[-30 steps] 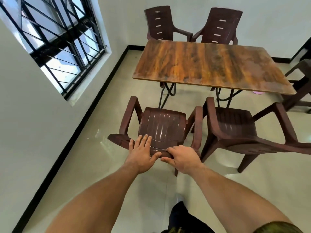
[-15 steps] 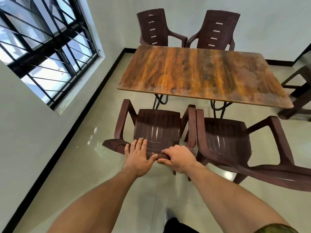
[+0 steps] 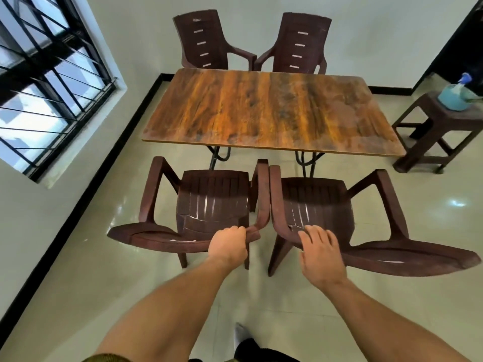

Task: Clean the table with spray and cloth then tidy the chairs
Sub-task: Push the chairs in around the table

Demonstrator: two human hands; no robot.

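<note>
Two chairs face the table; my left hand clamps its fingers on the left chair, my right hand rests fingers apart on the right chair.

Bright daylight, wide-angle view

Daylight enters through the barred window at left; soft glare patches lie on the glossy floor and chair seats (thin white streaks). Straight edges bow toward the corners; the far-right edge looks slightly soft.

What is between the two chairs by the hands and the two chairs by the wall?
The wooden table stands between them, as the head view shows.
</note>
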